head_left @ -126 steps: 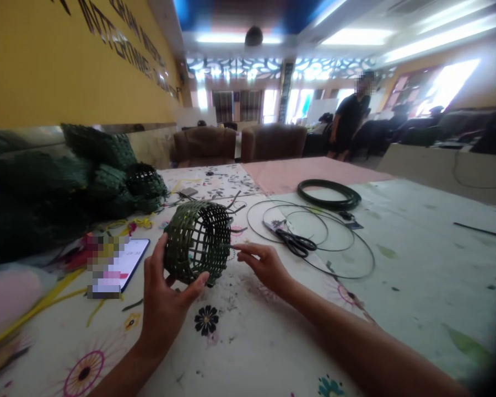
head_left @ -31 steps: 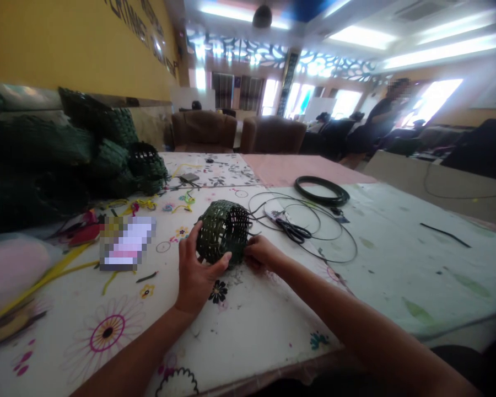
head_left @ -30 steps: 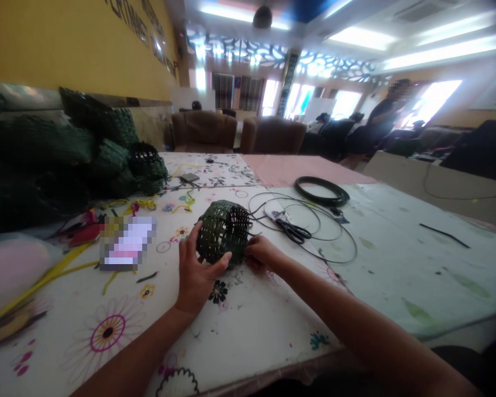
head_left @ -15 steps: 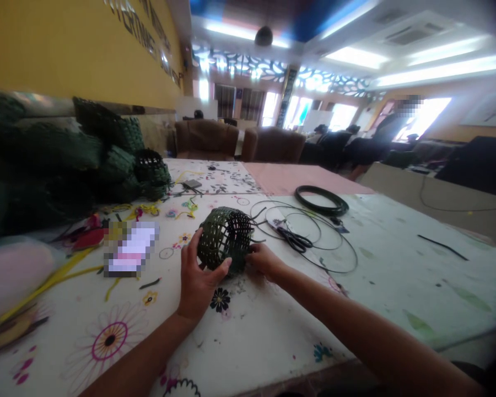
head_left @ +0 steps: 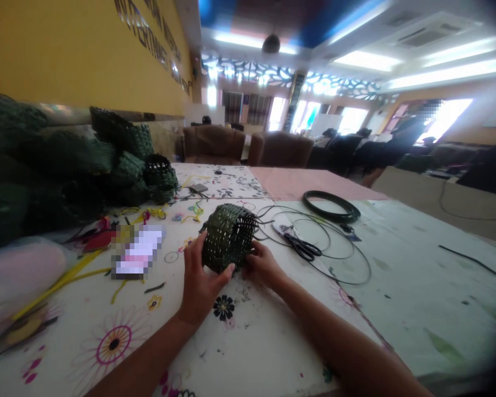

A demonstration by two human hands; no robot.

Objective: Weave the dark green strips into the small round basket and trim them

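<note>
The left hand (head_left: 201, 281) curls around the near side of a small green woven basket (head_left: 228, 236), thumb pressed on its lower wall and fingers (head_left: 196, 249) wrapped over the far left of it, so the hand grips the basket. The right hand (head_left: 262, 266) is closed against the basket's lower right edge, fingertips touching the weave; whether they pinch a strand there is too small to tell. The basket lies on its side on the table (head_left: 397, 275), its open mouth turned to the right, loose dark strips sticking out of that end.

Just right of the basket lie black scissors (head_left: 301, 247) on thin wire hoops (head_left: 347, 259), and beyond them a coil (head_left: 329, 205) of green strip. Left of the basket is a phone (head_left: 138, 255), with yellow strips (head_left: 62, 281) near it. A pile (head_left: 66, 171) of finished green baskets rises along the left side by the yellow wall (head_left: 66, 49). Brown chairs (head_left: 248, 148) stand at the table's far end, and a person (head_left: 409, 138) stands far off at the right
</note>
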